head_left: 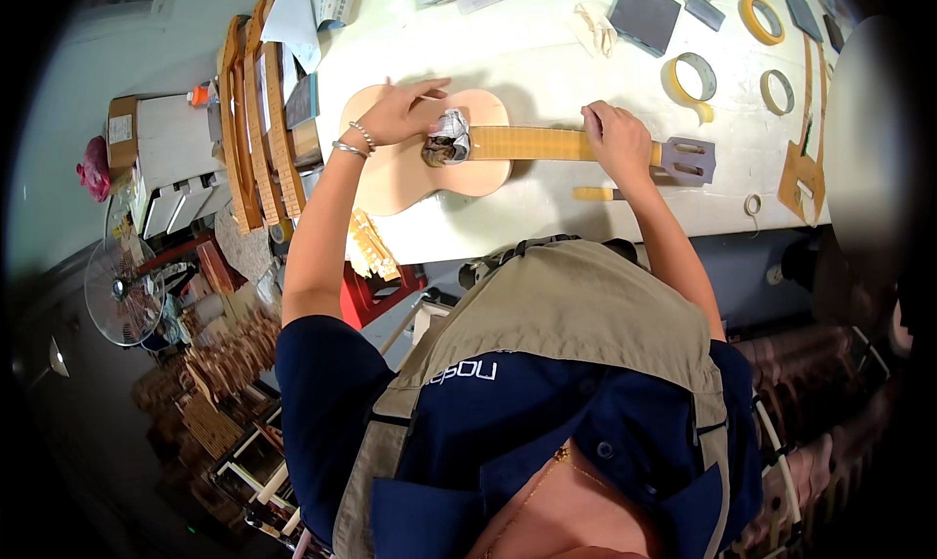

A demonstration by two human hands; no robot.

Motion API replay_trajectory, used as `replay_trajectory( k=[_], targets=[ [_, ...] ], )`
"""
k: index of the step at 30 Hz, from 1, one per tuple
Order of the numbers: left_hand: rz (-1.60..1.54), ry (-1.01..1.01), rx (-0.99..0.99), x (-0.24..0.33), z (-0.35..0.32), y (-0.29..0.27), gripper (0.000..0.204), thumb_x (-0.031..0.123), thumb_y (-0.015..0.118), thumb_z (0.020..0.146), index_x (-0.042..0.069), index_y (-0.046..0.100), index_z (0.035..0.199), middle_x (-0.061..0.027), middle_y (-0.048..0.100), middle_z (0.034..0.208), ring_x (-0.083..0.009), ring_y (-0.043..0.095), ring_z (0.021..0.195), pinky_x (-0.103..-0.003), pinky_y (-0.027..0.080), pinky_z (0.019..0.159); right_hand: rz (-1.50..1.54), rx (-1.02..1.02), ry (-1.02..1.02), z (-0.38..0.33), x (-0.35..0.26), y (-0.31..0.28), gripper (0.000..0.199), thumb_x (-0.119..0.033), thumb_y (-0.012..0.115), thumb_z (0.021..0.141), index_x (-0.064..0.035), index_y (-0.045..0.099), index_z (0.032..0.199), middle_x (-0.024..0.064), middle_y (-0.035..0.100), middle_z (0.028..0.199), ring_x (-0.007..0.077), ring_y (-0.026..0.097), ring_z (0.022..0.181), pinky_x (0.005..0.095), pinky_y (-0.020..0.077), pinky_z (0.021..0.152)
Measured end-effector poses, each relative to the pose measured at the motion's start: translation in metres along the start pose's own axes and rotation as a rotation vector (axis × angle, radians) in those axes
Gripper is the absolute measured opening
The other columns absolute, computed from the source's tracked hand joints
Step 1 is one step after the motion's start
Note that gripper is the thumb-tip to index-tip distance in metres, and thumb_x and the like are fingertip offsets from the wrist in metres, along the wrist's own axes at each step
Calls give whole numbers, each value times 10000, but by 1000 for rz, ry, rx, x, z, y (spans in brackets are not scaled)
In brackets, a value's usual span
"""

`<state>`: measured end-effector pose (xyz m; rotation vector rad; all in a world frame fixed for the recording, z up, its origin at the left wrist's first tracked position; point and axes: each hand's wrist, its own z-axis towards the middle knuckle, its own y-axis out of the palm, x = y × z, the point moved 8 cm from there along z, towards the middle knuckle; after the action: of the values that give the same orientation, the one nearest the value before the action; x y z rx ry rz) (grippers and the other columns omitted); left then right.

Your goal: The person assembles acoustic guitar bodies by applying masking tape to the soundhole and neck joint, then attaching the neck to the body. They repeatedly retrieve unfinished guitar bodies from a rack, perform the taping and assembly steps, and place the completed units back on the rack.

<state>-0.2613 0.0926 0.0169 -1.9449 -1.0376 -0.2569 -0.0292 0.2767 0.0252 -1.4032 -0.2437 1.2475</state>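
Note:
An unfinished ukulele (388, 180) with a pale wood body lies face up on the white table. Its fretboard (532, 143) is covered in yellow tape, and the slotted headstock (691, 159) is greyish. Crumpled newspaper (451, 129) fills the soundhole. My left hand (398, 115) is over the upper body beside the soundhole, its fingers stretched and apart, holding nothing. Whether its palm touches the wood is unclear. With curled fingers, my right hand (620, 144) closes over the neck near the headstock. Its thumb is hard to make out.
Tape rolls (695, 79) and dark blocks (645, 15) lie at the far right, near a tan wooden template (802, 180). Several necks (256, 110) stand along the left edge. A red stool (379, 297) is under the near edge, and a fan (122, 288) is at left.

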Motion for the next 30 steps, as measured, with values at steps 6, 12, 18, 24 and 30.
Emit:
replay_trajectory(
  k=[6, 12, 18, 24, 30],
  targets=[
    [552, -35, 410, 28, 5, 29, 944, 224, 750, 562, 177, 319, 1401, -78, 462, 1310, -305, 348, 1277, -606, 60, 1081, -2, -10, 14, 0, 2, 1, 159, -204, 601, 833, -72, 601, 744, 79, 604, 655, 258, 581, 614, 387, 452, 556],
    [11, 246, 581, 41, -41, 18, 604, 140, 730, 662, 82, 523, 1227, -135, 519, 1216, -314, 433, 1169, -559, 202, 1037, 12, 18, 5, -2, 3, -1, 157, -205, 603, 833, -72, 601, 750, 81, 602, 655, 262, 581, 615, 391, 453, 558],
    [384, 209, 616, 62, -64, 74, 265, 307, 571, 849, 107, 637, 1010, -10, 585, 1073, -181, 496, 1079, -433, 237, 973, -9, -7, 3, -2, 3, 2, 161, -207, 603, 837, -74, 598, 748, 80, 609, 662, 260, 587, 626, 385, 456, 553],
    [-105, 150, 746, 42, -67, 41, 243, 300, 554, 867, 109, 658, 975, 4, 654, 967, -172, 565, 961, -394, 259, 953, 264, 150, -118, -8, -4, -16, 47, -107, 630, 795, -65, 623, 775, 73, 614, 675, 248, 572, 629, 353, 449, 565],
    [154, 385, 893, 123, -43, 47, 310, 260, 671, 754, 98, 643, 1018, -30, 663, 902, -204, 586, 946, -454, 288, 953, 350, 277, -246, -79, 8, -55, 49, -8, 656, 710, -46, 626, 717, 74, 592, 684, 244, 525, 614, 331, 422, 566]
  ],
)
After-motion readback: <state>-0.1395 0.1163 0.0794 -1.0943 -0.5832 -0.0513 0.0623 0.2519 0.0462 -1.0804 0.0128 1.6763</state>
